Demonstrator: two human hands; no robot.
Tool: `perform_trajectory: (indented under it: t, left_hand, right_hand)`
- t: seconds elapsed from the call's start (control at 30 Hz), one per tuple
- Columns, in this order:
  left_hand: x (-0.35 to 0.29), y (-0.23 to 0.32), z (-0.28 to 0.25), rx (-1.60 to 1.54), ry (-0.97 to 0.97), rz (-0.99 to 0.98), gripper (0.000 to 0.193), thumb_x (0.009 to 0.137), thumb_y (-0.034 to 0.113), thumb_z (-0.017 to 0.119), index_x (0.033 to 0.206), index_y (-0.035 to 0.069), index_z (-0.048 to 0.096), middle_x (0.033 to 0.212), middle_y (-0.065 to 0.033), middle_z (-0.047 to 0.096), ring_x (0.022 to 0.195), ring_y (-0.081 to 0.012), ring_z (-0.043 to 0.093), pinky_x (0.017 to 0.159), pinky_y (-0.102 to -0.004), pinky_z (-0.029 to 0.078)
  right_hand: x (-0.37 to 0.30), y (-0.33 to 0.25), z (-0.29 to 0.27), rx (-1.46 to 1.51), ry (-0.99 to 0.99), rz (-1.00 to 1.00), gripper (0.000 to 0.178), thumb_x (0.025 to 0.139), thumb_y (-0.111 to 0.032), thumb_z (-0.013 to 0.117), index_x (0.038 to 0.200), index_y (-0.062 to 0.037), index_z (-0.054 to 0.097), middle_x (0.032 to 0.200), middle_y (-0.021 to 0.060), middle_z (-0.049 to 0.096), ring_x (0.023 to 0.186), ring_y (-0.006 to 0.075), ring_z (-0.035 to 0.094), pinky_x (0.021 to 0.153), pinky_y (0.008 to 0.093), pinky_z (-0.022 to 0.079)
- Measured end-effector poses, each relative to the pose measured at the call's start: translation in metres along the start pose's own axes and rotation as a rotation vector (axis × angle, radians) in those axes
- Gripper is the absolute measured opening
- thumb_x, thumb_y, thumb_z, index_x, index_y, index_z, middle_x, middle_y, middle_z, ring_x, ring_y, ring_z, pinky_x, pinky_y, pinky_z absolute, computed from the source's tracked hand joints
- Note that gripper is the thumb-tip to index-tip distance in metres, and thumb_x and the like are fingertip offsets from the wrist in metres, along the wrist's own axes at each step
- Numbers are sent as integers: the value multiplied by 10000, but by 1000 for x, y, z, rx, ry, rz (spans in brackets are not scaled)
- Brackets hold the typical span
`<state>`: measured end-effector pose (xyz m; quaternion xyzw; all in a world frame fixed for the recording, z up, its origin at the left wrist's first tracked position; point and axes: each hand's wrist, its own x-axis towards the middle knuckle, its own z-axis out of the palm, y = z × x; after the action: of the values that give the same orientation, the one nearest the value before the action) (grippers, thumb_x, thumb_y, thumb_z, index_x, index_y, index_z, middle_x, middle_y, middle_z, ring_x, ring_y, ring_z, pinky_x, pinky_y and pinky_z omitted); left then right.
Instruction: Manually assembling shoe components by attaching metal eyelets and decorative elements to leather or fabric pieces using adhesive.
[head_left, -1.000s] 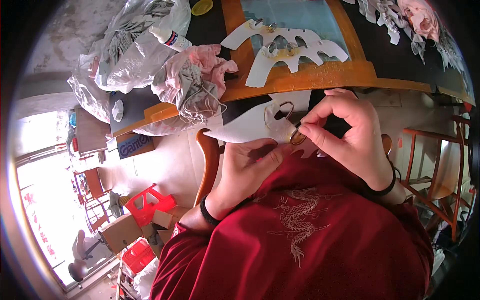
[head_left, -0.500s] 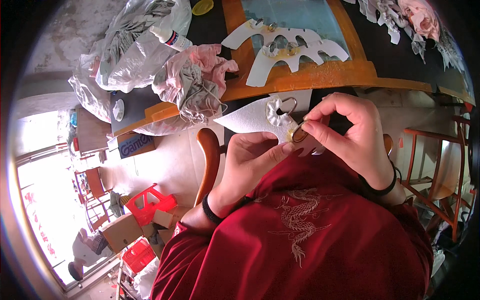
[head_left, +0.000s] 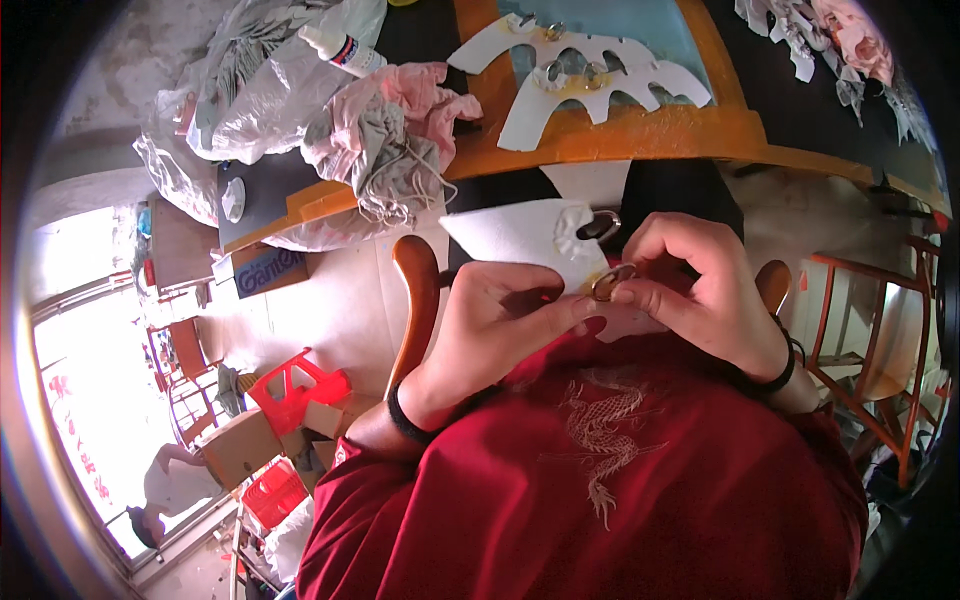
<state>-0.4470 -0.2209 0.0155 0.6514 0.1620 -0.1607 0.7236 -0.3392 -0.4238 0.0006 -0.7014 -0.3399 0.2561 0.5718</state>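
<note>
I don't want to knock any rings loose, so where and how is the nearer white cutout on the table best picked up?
Probably pinch the white cutout by its broad, plain left end, coming from the near side: that end lies over the wooden border closest to the wearer and carries no ring. Its two rings sit farther along, amid yellowish stains.

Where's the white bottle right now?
In the head view, the bottle lies at the upper left, beside the clear bag and just above the pink cloth in the picture.
</note>
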Motion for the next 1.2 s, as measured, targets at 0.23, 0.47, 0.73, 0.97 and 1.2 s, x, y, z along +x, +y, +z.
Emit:
perform_trajectory:
  t: [0.23, 0.47, 0.73, 0.97, 1.2]
  left_hand:
    - [-10, 2, 2, -53, -168, -133, 165, 857, 41, 717, 944, -93, 677, 816, -37, 676, 741, -50, 612, 618, -194, 482]
    - [-13, -3, 1, -12, -230, -100, 97, 845, 29, 720, 900, -46, 696, 789, -32, 695, 680, -69, 622, 604, -207, 491]
    - [-10, -6, 5, -168, -215, -134, 126, 859, 7, 691, 952, -77, 680, 848, -80, 701, 770, -106, 674, 684, -223, 536]
    - [-8, -6, 4, -235, -234, -178, 140, 865, -9, 677, 993, -65, 689, 915, -108, 714, 799, -129, 683, 716, -237, 540]
    - [-6, -2, 2, -206, -215, -214, 168, 878, -13, 663, 1021, -102, 655, 935, -100, 686, 803, -127, 670, 716, -251, 550]
  right_hand:
    - [-19, 5, 4, 99, -203, -47, 137, 897, -118, 651, 874, 6, 595, 726, 64, 592, 619, 122, 559, 527, 262, 438]
    - [-32, 15, 9, 227, -255, -97, 167, 906, -108, 631, 790, 7, 595, 678, 73, 571, 572, 133, 509, 525, 286, 390]
    - [-28, 10, 4, 220, -265, 11, 184, 919, -126, 625, 808, 20, 605, 698, 73, 589, 610, 107, 539, 537, 266, 400]
    - [-33, 16, 10, 286, -169, 23, 185, 914, -161, 650, 846, 9, 624, 770, 62, 614, 648, 89, 549, 570, 238, 419]
    - [-33, 16, 6, 278, -164, 30, 248, 900, -214, 699, 827, -7, 584, 759, 30, 595, 644, 65, 515, 561, 237, 398]
